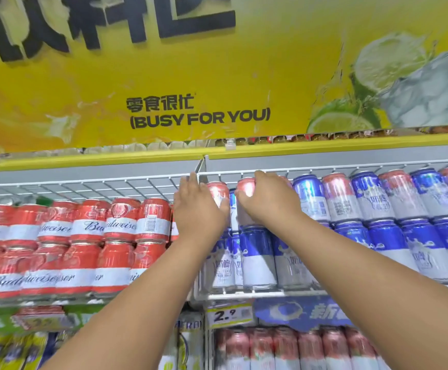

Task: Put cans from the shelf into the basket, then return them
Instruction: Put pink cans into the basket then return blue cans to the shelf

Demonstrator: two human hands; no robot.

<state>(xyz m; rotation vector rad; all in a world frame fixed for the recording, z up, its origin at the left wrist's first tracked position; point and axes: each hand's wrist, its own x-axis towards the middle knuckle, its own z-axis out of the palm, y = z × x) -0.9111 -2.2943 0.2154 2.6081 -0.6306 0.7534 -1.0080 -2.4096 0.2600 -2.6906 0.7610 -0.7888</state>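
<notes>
Both hands are raised to the top tier of cans in the middle of the frame, in the only view, the head camera. Left hand (pixel 200 206) lies with its fingers curled round a pink can (pixel 218 192), and right hand (pixel 266 197) wraps from above and from the side round a second pink can (pixel 245 189); each hand holds its own can, and the two cans stand near each other with a narrow blue can showing between them. Their long axis is upright, leaning a little toward the camera, and they rest on the blue cans (pixel 257 257) of the lower tier. Each hand is already at its can, so neither is nearer. Just above the can tops runs the wire rack (pixel 137 182), and this is the tight edge: I judge there is very little room to lift, so the cans must probably come out forward, toward the person. At the right more pink and blue cans stand close; at the left the red packs (pixel 89 244) are just beside the left hand. No basket is in the frame, so I cannot tell whether the cans are going out or coming back.
</notes>
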